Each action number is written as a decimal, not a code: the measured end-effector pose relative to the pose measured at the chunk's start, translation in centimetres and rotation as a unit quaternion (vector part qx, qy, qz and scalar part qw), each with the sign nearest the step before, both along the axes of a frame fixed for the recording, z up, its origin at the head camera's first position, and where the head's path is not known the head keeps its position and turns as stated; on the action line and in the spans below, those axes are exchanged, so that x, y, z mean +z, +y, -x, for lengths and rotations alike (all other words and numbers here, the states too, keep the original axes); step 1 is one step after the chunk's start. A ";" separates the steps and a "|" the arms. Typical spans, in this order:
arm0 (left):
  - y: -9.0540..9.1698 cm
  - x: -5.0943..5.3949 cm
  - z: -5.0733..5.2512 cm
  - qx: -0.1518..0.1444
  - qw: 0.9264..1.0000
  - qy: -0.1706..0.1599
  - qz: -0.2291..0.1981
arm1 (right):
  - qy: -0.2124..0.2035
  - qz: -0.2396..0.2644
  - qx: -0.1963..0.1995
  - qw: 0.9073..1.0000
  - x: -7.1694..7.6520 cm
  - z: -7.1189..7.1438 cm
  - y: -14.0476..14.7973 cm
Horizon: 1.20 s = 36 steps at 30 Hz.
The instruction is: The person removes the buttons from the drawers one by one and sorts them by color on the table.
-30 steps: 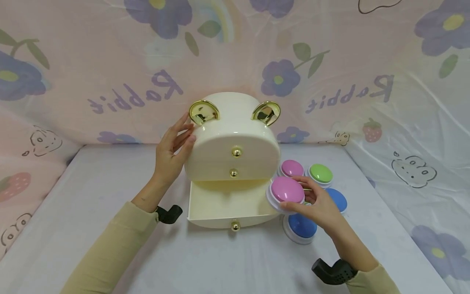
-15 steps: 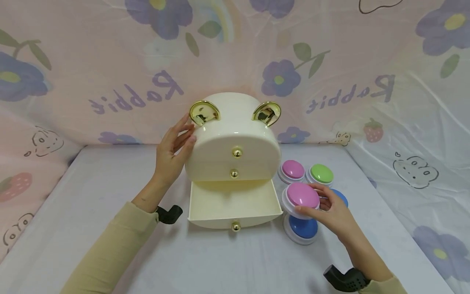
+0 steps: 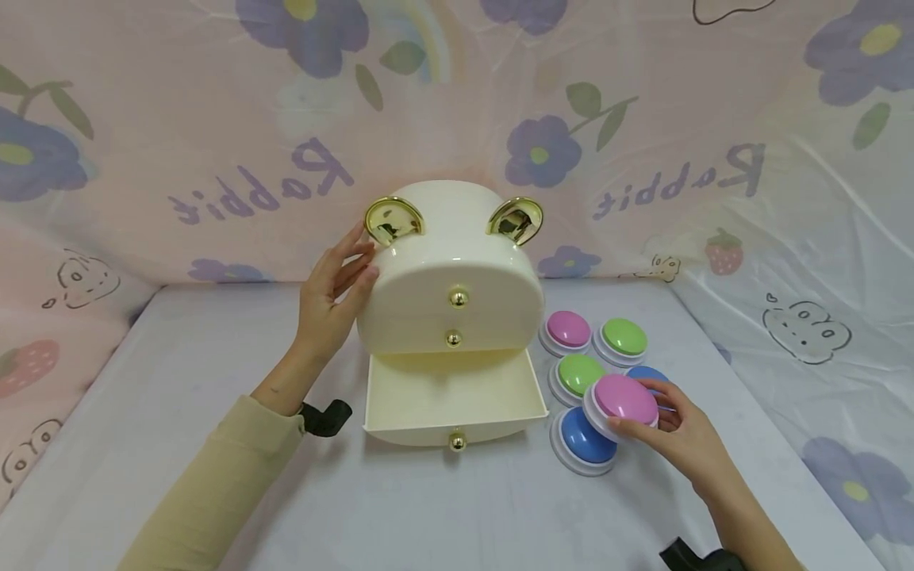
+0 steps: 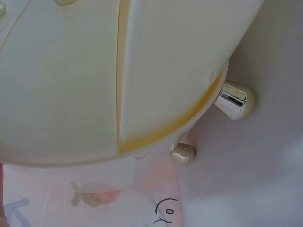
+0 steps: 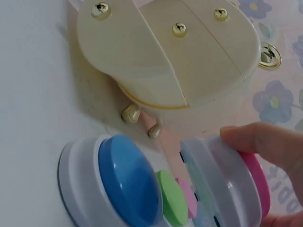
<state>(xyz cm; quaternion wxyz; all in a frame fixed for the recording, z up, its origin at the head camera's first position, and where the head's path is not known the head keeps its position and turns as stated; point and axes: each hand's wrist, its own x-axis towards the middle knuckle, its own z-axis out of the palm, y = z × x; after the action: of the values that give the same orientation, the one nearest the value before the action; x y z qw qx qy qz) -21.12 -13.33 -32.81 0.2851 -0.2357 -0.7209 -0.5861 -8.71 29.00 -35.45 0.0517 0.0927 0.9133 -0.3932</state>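
Observation:
My right hand (image 3: 681, 432) grips a pink-topped push button with a white base (image 3: 625, 399) by its rim. In the right wrist view that pink button (image 5: 229, 182) is tilted and off the table, near a blue button (image 5: 130, 179). The same blue button (image 3: 589, 435) sits on the table just below it in the head view. A cream storage box (image 3: 450, 305) with gold ears stands at the centre, its lowest drawer (image 3: 457, 396) pulled out with nothing inside. My left hand (image 3: 332, 293) rests on the box's left side, fingers lightly bent.
Beside the box on the right stand a green button (image 3: 580, 373), a pink button (image 3: 569, 329) and another green button (image 3: 624, 338). A second blue button (image 3: 648, 374) is partly behind my right hand. Printed cloth walls enclose the table.
My right hand has carried the pink button from over the drawer's right edge to the right and toward me, uncovering the nearer green button. The left hand stays on the box.

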 end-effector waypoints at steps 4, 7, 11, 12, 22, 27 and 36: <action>0.0 0.0 0.0 -0.005 1.000 -0.006 -0.004 | -0.014 -0.003 -0.013 1.000 -0.5 -0.4 0.9; 0.0 0.0 -0.1 -0.005 1.000 -0.011 -0.003 | -0.027 -0.006 -0.022 0.999 -0.7 -0.7 1.5; 0.0 0.1 -0.1 -0.006 1.000 -0.016 -0.001 | -0.053 -0.004 -0.037 0.998 -1.1 -1.0 2.1; 0.0 0.1 -0.1 -0.007 1.000 -0.017 0.000 | -0.058 -0.001 -0.040 0.998 -1.1 -1.1 2.3; 0.0 0.0 0.0 -0.007 1.000 -0.010 0.001 | -0.073 0.010 -0.060 0.995 -2.0 -1.5 3.3; 0.0 0.1 -0.1 -0.005 1.000 0.002 0.009 | -0.077 0.016 -0.073 0.994 -2.4 -1.8 4.0; 0.0 0.0 -0.1 -0.003 1.000 0.008 0.013 | -0.081 0.009 -0.085 0.993 -3.2 -2.2 5.0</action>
<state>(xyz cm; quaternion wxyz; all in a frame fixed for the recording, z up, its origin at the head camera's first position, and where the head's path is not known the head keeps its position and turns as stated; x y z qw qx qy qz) -21.05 -13.35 -32.79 0.2864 -0.2465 -0.7250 -0.5758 -6.53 33.96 -38.66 0.0927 0.2011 0.8913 -0.3956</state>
